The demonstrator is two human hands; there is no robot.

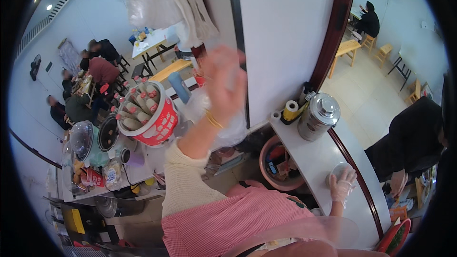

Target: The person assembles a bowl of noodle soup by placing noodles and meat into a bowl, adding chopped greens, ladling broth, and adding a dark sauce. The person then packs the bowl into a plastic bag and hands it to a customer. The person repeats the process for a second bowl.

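My left hand (225, 78) is raised in front of a white wall panel and blurred by motion. Its wrist wears a yellow bangle, and whether anything sits in the fingers is not clear. Above and beside it hang clear plastic bags (153, 0) and a bunch of whitish plastic bags (192, 7). My right hand (342, 185), in a clear disposable glove, is over the side of a round clear plastic container (332, 174) on the white counter (310, 160). The glove partly hides that container.
A lidded steel canister (319, 116) stands at the counter's far end. Below is a pink tub (266, 171) of mixed items. Bottles fill a red-and-white bucket (157, 128) on the left table, near rice cookers (85, 142). A person in black (410, 139) stands beyond the counter; others sit at tables.
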